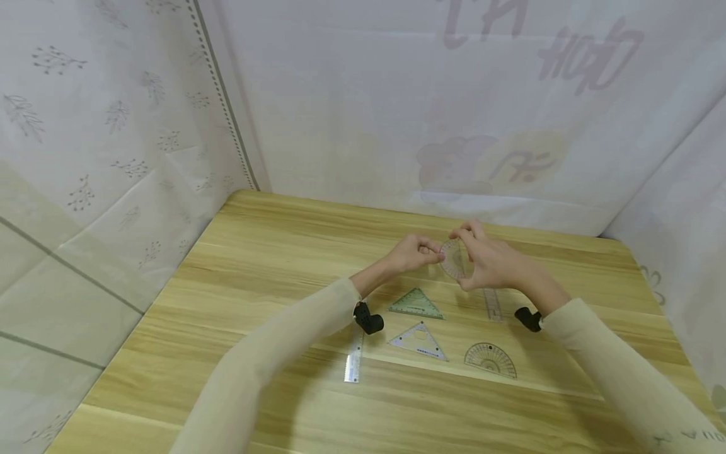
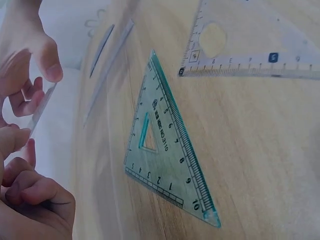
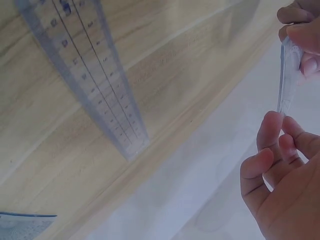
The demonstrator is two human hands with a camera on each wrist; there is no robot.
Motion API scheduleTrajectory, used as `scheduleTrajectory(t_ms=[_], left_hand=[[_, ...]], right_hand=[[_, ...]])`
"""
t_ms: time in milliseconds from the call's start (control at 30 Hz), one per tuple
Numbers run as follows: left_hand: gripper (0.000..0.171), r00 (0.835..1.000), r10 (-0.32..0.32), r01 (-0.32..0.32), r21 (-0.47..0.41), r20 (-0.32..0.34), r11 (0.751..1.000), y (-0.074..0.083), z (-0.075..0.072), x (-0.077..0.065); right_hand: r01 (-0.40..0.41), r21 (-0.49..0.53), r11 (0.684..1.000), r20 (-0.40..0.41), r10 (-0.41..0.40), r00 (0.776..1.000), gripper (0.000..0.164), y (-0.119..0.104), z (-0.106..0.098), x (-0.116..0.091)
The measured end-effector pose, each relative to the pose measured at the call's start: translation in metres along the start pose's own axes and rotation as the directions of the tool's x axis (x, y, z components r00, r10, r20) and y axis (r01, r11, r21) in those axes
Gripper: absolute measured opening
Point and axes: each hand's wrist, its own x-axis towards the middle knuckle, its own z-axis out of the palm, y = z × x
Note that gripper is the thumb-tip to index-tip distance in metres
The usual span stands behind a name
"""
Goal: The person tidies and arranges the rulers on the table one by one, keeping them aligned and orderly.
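Both hands hold a small clear protractor point(image 1: 454, 261) up over the far part of the table. My left hand point(image 1: 415, 253) pinches its curved edge between thumb and finger. The thumb and fingers of my right hand point(image 1: 492, 260) grip it at its two ends. From the left wrist view the protractor point(image 2: 42, 109) is seen edge-on, with the right hand point(image 2: 27, 60) above and the left hand point(image 2: 37, 200) below. It also appears as a thin strip point(image 3: 287, 75) in the right wrist view, between the fingertips of both hands.
On the wooden table point(image 1: 272, 252) lie a green set square point(image 1: 416, 304), a clear set square point(image 1: 405, 342), a second protractor point(image 1: 488, 360), a ruler point(image 1: 353, 366) partly under the left wrist, and another ruler point(image 1: 493, 307) beside the right wrist. Pale cloth point(image 1: 340, 113) hangs behind.
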Motion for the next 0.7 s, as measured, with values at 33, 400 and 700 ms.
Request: scheduleTrajectory(t_ms=[33,400,700], left_hand=[[0.017,1.000,0.004,-0.004,-0.005,0.000,1.000,0.000,0.000,-0.001],[0.017,1.000,-0.011,0.011,-0.006,0.008,1.000,0.005,0.005,-0.007],[0.018,0.999,0.017,-0.016,-0.042,0.033,0.999,0.012,0.013,-0.012]], right_hand=[[-0.002,-0.001,1.000,-0.001,0.002,1.000,0.089,-0.001,0.001,-0.001],[-0.005,-0.026,1.000,-0.070,0.003,0.998,0.087,-0.008,0.008,-0.014],[-0.018,-0.035,0.999,-0.138,0.013,0.990,0.091,-0.009,0.014,-0.031]])
